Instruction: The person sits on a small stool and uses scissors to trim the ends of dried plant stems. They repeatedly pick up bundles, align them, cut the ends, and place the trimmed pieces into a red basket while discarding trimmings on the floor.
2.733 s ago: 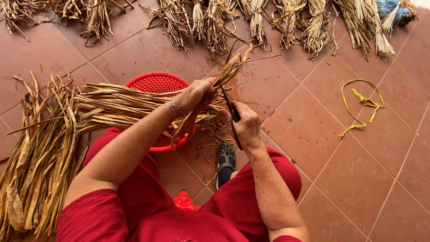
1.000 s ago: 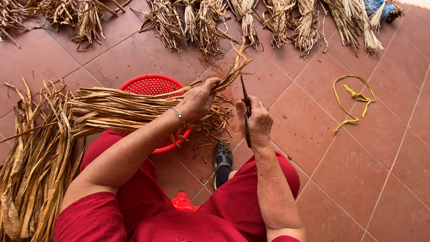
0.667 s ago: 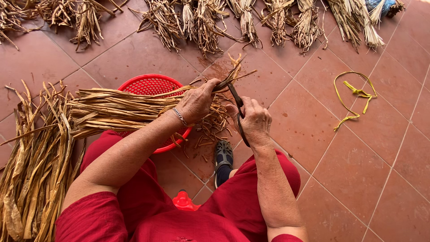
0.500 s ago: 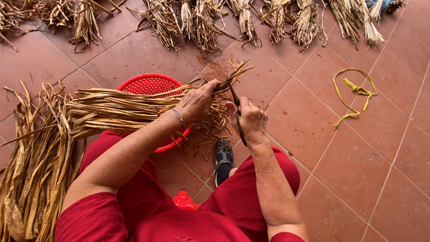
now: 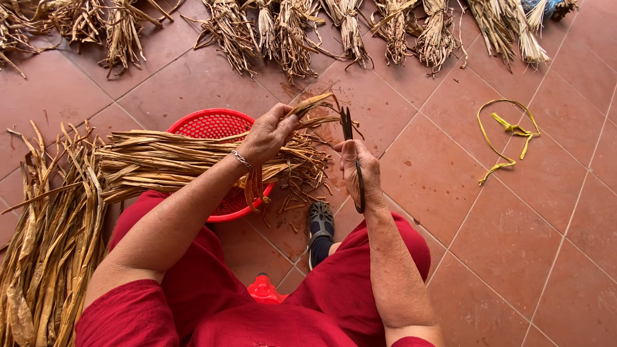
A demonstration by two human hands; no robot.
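Observation:
My left hand (image 5: 268,133) grips the end of a dried brown stalk (image 5: 316,107) and holds it up above a long bundle of dried stalks (image 5: 173,160) that lies across my lap and a red plastic basket (image 5: 215,125). My right hand (image 5: 360,170) is closed around a dark, thin knife (image 5: 352,151), its blade pointing up beside the curled end of the stalk. A thin bracelet sits on my left wrist.
A big pile of dried leaves (image 5: 45,244) lies at my left. More dried bundles (image 5: 347,29) line the far edge of the red tile floor. A yellow strap (image 5: 511,135) lies at the right. My grey shoe (image 5: 320,222) and a small red object (image 5: 265,290) are between my legs.
My left hand lifted the stalk end higher and bent it over. My right hand with the knife shifted slightly, the blade now upright beside the stalk tip.

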